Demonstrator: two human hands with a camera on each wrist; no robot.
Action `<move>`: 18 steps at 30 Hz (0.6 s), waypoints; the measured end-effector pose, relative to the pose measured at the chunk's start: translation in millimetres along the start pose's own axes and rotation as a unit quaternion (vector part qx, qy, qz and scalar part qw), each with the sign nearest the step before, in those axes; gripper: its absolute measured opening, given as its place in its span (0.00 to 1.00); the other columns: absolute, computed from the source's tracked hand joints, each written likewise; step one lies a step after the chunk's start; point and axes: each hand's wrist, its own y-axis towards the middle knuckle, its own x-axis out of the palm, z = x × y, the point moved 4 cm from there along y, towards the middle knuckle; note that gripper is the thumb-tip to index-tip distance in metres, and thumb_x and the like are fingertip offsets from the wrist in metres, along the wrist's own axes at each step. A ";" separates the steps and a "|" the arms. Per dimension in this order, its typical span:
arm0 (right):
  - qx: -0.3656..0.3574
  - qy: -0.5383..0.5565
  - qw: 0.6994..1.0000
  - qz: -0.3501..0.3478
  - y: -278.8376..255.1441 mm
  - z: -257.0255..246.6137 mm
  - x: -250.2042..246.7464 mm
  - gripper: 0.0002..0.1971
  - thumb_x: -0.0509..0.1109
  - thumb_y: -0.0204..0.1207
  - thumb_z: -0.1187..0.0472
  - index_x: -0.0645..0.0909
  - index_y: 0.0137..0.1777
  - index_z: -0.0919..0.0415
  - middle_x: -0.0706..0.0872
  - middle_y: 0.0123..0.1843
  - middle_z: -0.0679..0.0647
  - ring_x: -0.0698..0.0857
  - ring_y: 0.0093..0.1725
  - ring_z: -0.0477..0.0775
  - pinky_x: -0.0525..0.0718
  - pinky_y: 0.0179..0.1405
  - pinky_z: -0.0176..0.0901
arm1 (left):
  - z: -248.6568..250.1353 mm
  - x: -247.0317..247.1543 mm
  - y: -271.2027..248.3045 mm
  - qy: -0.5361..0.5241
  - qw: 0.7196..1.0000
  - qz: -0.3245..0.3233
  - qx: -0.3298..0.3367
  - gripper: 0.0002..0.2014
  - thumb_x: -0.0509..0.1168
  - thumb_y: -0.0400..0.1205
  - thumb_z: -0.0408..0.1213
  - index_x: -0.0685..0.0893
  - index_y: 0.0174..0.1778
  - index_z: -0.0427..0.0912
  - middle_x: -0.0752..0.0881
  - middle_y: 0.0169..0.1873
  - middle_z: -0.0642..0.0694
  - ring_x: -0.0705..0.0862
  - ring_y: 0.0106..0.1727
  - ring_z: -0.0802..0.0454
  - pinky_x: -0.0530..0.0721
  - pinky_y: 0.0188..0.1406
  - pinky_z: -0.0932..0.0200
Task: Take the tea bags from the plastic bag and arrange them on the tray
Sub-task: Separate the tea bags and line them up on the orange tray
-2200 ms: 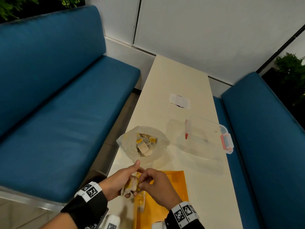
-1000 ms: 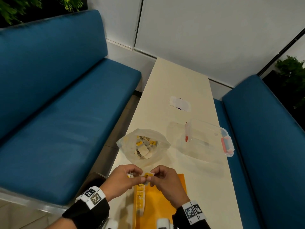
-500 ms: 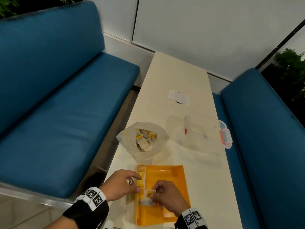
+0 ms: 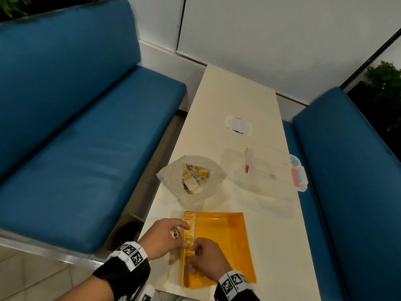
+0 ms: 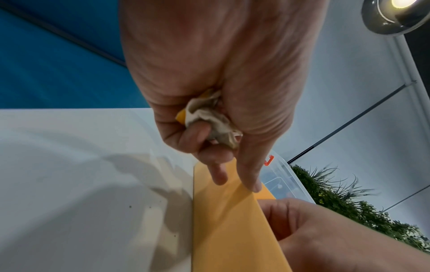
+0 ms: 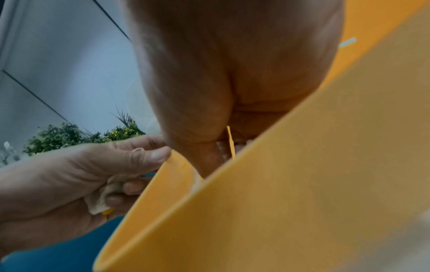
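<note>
Head view high, facing down; 2 wrist views close; all share tray [image 4: 227,235].

The right hand [image 4: 205,260] hides the tea bag under it; its fingertips lie behind the tray [image 6: 302,184] wall.

A round ceiling lamp [image 5: 396,15] glared at the top right of the left wrist view, and the room lay evenly, fairly dimly lit. Soft grey shadows fell on the long cream table [image 5: 76,184]. The orange plastic tray [image 6: 302,184] loomed blurred, and straight lines bowed at the edges.
</note>
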 end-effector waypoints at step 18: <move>-0.117 -0.205 0.971 0.017 -9.1 -0.8 16.8 0.16 0.63 0.74 0.63 0.68 0.33 0.40 0.76 0.50 0.48 0.75 0.48 0.47 0.76 0.48 0.41 | -2.6 1.3 1.2 0.010 1.000 -0.009 0.000 0.18 0.83 0.72 0.45 0.89 0.55 0.64 0.90 0.42 0.50 0.88 0.49 0.58 0.79 0.47 0.74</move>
